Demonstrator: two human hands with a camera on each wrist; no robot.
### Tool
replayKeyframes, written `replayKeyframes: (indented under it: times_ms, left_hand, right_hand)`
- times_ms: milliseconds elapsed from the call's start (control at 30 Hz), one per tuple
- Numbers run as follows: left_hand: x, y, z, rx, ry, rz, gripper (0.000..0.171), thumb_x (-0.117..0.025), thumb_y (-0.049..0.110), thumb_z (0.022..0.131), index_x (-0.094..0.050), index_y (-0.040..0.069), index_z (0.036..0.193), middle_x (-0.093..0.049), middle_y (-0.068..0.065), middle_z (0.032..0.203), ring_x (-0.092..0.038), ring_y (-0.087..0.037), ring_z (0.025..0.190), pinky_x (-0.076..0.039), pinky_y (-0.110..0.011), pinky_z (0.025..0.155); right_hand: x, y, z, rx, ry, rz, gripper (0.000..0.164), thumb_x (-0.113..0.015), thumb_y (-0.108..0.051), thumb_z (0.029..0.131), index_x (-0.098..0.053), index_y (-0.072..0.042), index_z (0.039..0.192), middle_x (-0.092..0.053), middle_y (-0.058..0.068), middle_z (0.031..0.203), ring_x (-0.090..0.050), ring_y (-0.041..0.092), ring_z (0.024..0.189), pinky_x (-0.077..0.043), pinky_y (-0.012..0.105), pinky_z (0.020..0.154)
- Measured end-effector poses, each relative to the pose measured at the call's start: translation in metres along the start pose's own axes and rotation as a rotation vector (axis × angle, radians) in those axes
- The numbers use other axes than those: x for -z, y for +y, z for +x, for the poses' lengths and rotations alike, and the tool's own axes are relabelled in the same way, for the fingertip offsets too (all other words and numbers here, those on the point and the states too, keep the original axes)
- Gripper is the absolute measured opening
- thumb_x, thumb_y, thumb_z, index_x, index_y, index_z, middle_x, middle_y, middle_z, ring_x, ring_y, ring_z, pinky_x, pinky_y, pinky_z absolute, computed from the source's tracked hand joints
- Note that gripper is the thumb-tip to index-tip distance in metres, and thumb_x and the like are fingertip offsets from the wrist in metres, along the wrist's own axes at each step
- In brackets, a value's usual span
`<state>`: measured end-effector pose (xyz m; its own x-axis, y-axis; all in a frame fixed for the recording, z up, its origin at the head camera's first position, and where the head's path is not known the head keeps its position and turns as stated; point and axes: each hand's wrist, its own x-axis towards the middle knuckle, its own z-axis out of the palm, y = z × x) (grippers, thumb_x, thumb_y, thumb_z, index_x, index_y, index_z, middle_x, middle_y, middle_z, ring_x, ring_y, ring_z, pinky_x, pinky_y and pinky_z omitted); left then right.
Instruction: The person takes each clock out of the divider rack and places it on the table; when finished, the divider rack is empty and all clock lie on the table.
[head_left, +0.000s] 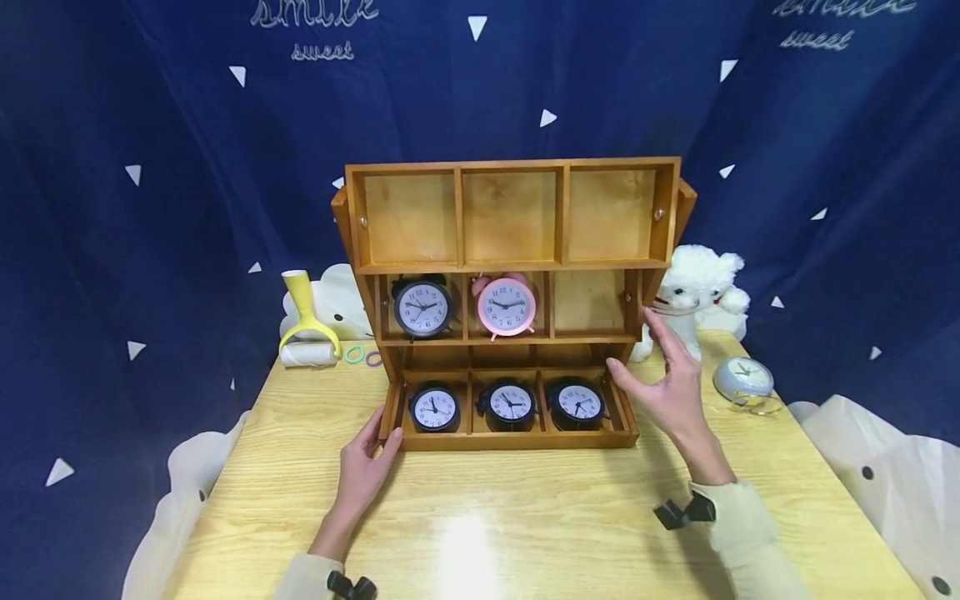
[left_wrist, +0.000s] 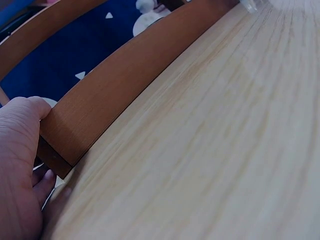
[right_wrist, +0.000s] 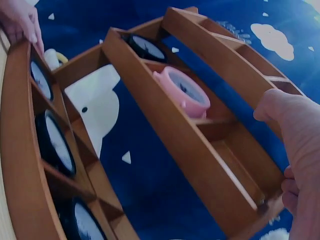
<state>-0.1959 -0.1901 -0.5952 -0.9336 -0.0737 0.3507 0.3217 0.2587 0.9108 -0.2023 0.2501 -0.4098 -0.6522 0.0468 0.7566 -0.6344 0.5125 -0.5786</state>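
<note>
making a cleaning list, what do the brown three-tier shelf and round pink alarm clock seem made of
Brown three-tier shelf: apparently varnished wood; its pale back panels show faint grain and slight sheen. Round pink alarm clock: probably plastic or painted metal; smooth, even colour leaves both open.

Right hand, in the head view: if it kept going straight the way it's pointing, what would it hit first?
Probably the wooden rack, around the right end of its middle tier. The right hand points up and inward at it; depth is unclear, so contact may already exist.
</note>
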Motion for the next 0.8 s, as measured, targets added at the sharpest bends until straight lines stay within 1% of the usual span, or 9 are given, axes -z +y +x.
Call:
replayKeyframes:
  times_ms: [100, 200, 300, 400, 467, 633, 700, 800]
  left_hand:
    - [0.000, -0.001, 0.001, 0.004, 0.000, -0.001, 0.057, -0.071, 0.011, 0.101, -0.050, -0.001, 0.152, -0.048, -0.021, 0.155, -0.049, -0.037, 0.140, -0.046, -0.041, 0.108]
    - [0.000, -0.001, 0.001, 0.006, -0.001, -0.008, 0.057, -0.071, 0.011, 0.101, -0.050, -0.002, 0.152, -0.048, -0.022, 0.155, -0.050, -0.037, 0.139, -0.047, -0.039, 0.108]
    - [-0.001, 0.000, 0.002, 0.010, -0.001, -0.014, 0.057, -0.071, 0.011, 0.100, -0.050, -0.003, 0.152, -0.049, -0.022, 0.155, -0.051, -0.037, 0.138, -0.047, -0.038, 0.108]
    - [-0.002, 0.002, 0.003, 0.015, 0.000, -0.017, 0.058, -0.071, 0.012, 0.101, -0.049, -0.003, 0.152, -0.049, -0.023, 0.155, -0.052, -0.037, 0.138, -0.047, -0.037, 0.108]
    - [-0.002, 0.001, 0.002, 0.021, -0.002, -0.018, 0.059, -0.071, 0.013, 0.101, -0.049, -0.003, 0.152, -0.048, -0.023, 0.155, -0.052, -0.037, 0.138, -0.047, -0.037, 0.108]
    - [0.000, 0.001, 0.000, 0.024, 0.005, 0.002, 0.057, -0.071, 0.014, 0.101, -0.050, -0.001, 0.152, -0.048, -0.022, 0.155, -0.051, -0.037, 0.139, -0.047, -0.040, 0.108]
    - [0.000, 0.001, 0.000, 0.024, 0.007, 0.003, 0.057, -0.071, 0.013, 0.101, -0.050, -0.001, 0.152, -0.049, -0.021, 0.155, -0.051, -0.037, 0.139, -0.047, -0.041, 0.109]
    - [-0.001, 0.001, 0.001, 0.031, 0.007, -0.008, 0.058, -0.072, 0.012, 0.100, -0.050, -0.002, 0.152, -0.049, -0.021, 0.154, -0.052, -0.036, 0.138, -0.047, -0.040, 0.108]
  right_hand:
    - [-0.009, 0.002, 0.004, 0.015, -0.022, -0.013, 0.084, -0.086, 0.009, 0.069, -0.053, 0.007, 0.147, -0.057, 0.027, 0.147, -0.054, 0.040, 0.135, -0.039, 0.018, 0.116]
    - [-0.018, 0.009, 0.006, 0.032, -0.040, -0.021, 0.087, -0.089, 0.003, 0.070, -0.054, 0.002, 0.149, -0.058, 0.022, 0.148, -0.057, 0.043, 0.131, -0.042, 0.017, 0.112]
    - [-0.025, 0.012, 0.008, 0.032, -0.060, -0.024, 0.087, -0.090, -0.003, 0.071, -0.054, -0.001, 0.150, -0.058, 0.017, 0.150, -0.058, 0.042, 0.131, -0.044, 0.017, 0.109]
    - [-0.033, 0.011, 0.009, 0.024, -0.087, -0.015, 0.086, -0.091, -0.006, 0.073, -0.054, -0.003, 0.151, -0.058, 0.015, 0.150, -0.058, 0.039, 0.131, -0.044, 0.018, 0.109]
    - [-0.038, 0.010, 0.009, 0.022, -0.109, -0.006, 0.086, -0.091, -0.007, 0.074, -0.053, -0.004, 0.151, -0.058, 0.015, 0.151, -0.057, 0.038, 0.134, -0.042, 0.017, 0.111]
    - [-0.051, 0.007, 0.009, 0.032, -0.157, 0.026, 0.086, -0.090, -0.007, 0.077, -0.051, -0.004, 0.153, -0.055, 0.015, 0.153, -0.054, 0.037, 0.138, -0.041, 0.020, 0.115]
    - [-0.055, 0.005, 0.009, 0.029, -0.167, 0.025, 0.086, -0.090, -0.009, 0.077, -0.051, -0.005, 0.154, -0.054, 0.014, 0.154, -0.054, 0.036, 0.139, -0.041, 0.021, 0.116]
    - [-0.059, 0.003, 0.009, 0.023, -0.177, 0.006, 0.086, -0.090, -0.012, 0.078, -0.051, -0.007, 0.154, -0.054, 0.012, 0.155, -0.055, 0.036, 0.137, -0.043, 0.026, 0.116]
